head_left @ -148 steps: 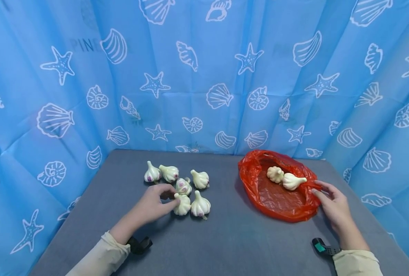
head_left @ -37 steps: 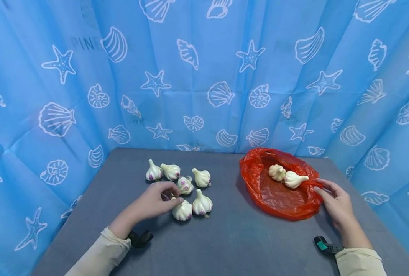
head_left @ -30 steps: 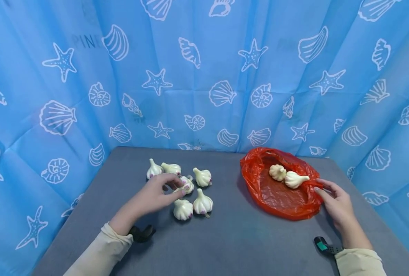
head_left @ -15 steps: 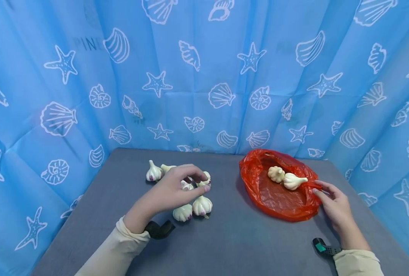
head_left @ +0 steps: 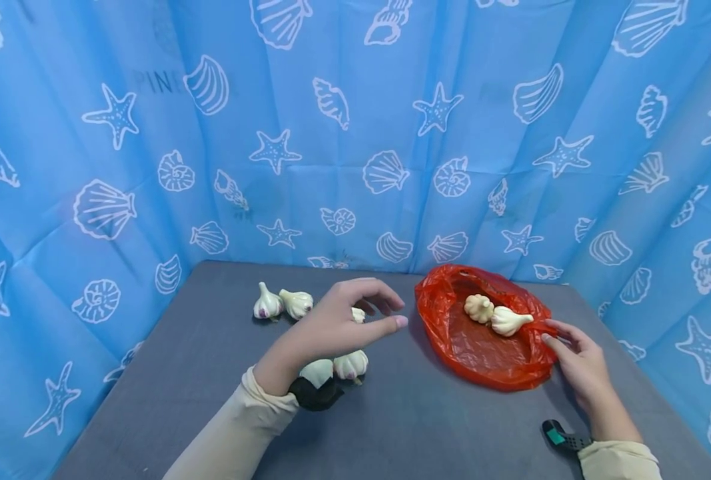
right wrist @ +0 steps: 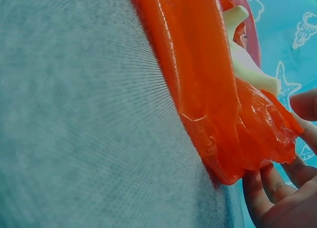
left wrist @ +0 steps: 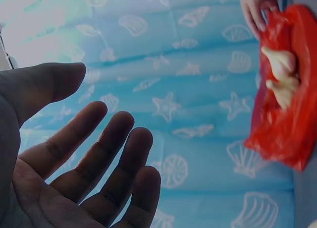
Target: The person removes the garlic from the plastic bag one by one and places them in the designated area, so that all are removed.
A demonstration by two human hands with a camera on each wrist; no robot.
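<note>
My left hand (head_left: 337,320) hangs over the table between the loose garlic and the bag. Its fingers are loosely bent with nothing between them; the left wrist view shows the bare palm and fingers (left wrist: 129,158). My right hand (head_left: 583,363) pinches the right rim of a red plastic bag (head_left: 493,380), with bunched plastic at thumb and fingers in the right wrist view. Inside the opened bag lie two garlic bulbs, one rounder (head_left: 478,308), one with its stem pointing right (head_left: 509,321). Behind and below the left hand, several garlic bulbs (head_left: 351,365) sit on the table, some partly hidden.
Two of the loose bulbs, a purple-marked one (head_left: 268,303) and its neighbour (head_left: 297,305), stand at the back left of the grey table (head_left: 427,427). A blue curtain (head_left: 343,167) with white shell prints hangs around the back and sides.
My left hand has left the front garlic bulb, which it was touching, and moved right and up towards the bag without a bulb. The right hand keeps its hold on the bag.
</note>
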